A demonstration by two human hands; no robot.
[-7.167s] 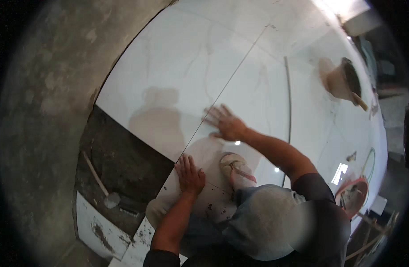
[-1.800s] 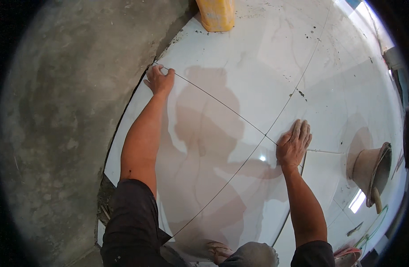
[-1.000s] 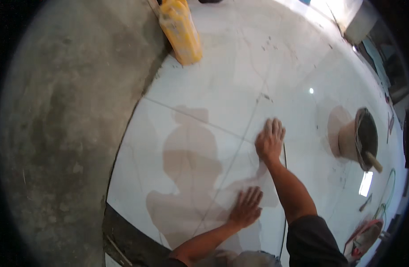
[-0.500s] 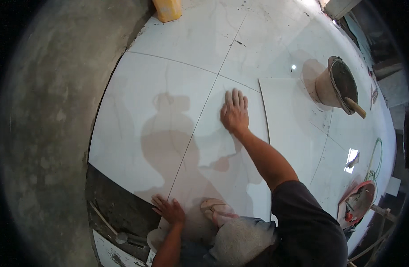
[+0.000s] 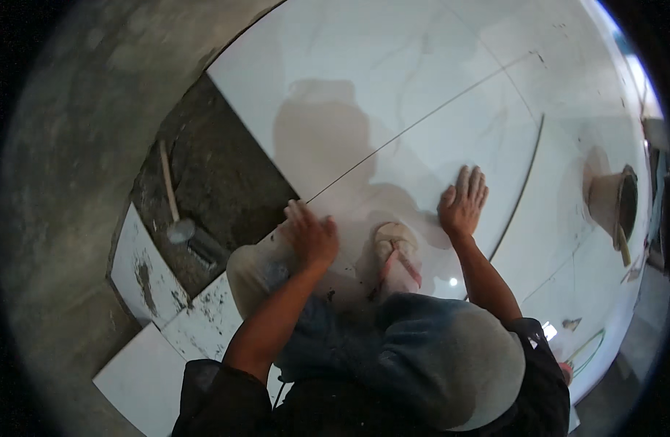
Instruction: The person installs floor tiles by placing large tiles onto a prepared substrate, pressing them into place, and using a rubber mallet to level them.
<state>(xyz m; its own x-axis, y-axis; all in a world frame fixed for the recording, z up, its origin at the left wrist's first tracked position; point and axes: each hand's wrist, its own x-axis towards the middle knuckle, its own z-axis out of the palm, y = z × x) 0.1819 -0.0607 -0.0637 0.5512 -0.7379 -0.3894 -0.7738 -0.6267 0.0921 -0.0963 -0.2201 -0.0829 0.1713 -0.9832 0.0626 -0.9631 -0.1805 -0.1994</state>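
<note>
My left hand point(image 5: 311, 234) rests with fingers stretched at the tile corner beside the dark bare gap, close to my knee. Lying flat, my right hand point(image 5: 463, 202) presses on a glossy white floor tile point(image 5: 422, 167), its fingers pointing away from me. Neither hand holds anything. A thin dark joint line runs between this tile and the white tile point(image 5: 255, 65) to its left. In the gap of rough dark bedding point(image 5: 218, 156) lies a mallet point(image 5: 180, 231) with a long wooden handle. Next to its head is a greyish tool point(image 5: 202, 249) whose kind I cannot make out.
My sandalled foot point(image 5: 397, 251) stands on tile between my hands. A mortar-stained bucket point(image 5: 604, 197) with a wooden handle sticking out stands at right. Past the raised tile edge point(image 5: 521, 193) lie more tiles. Dirt-smeared tiles point(image 5: 200, 320) lie lower left; bare concrete point(image 5: 65, 197) borders the left.
The view has swung toward the gap and my knees. My right hand has slid back nearer to me along the tile, staying flat. My left hand stays near the gap's corner.
</note>
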